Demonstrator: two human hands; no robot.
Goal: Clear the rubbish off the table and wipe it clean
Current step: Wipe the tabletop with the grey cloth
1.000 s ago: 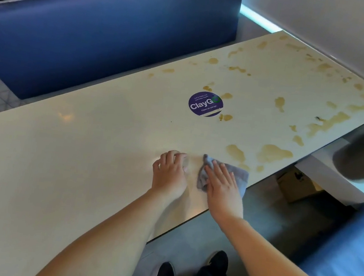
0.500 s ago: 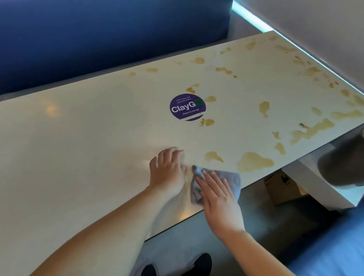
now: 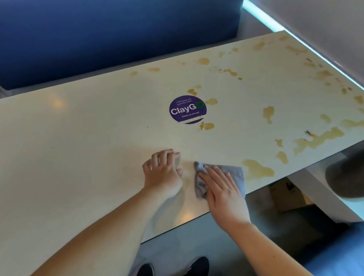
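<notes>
The cream table (image 3: 75, 170) carries many brown spill stains across its right half; the nearest stain (image 3: 258, 169) lies just right of the cloth. My right hand (image 3: 222, 189) presses flat, fingers straight, on a grey cloth (image 3: 238, 176) near the table's front edge. Just left of the cloth, my left hand (image 3: 163, 172) rests on the tabletop with its fingers curled under, and nothing shows in it. Beyond both hands a round purple ClayGo sticker (image 3: 187, 110) is stuck to the table.
A grey bin (image 3: 361, 177) with rubbish in it stands off the table's right end on a white ledge (image 3: 330, 201). A blue bench back (image 3: 98, 25) runs along the far side. A blue seat (image 3: 344, 270) is at my right, a cardboard box (image 3: 289, 196) under the table.
My right hand has worked the cloth over the spot by the front edge, and the small brown stain just beyond it is gone. My left hand stays put.
</notes>
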